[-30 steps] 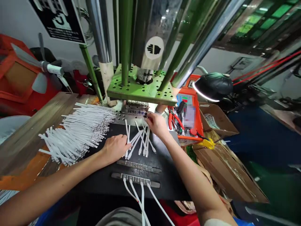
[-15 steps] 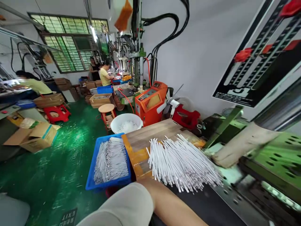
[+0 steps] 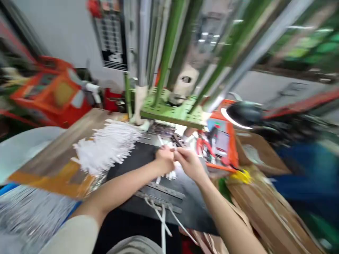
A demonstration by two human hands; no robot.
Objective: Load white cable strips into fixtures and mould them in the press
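Observation:
Over the black work surface, my left hand and my right hand meet, fingertips close together. Both are closed in a pinch; what lies between the fingers is too small and blurred to name. Short white strips show under and around the hands, and one pokes up beyond the left fingers. Nearer me lie two flat metal bars, with white cords trailing from the front one over the table edge. To the left a big pile of white strips rests on the board.
A green perforated press plate on columns stands beyond my hands. An orange tray with tools and a lamp are at right, beside cardboard boxes. At lower left sits a blue bin of strips; a white basin stands behind.
The view has swung right from the room to the press and work surface. Both hands are now visible together at the middle; before, only one forearm showed beside the strip pile.

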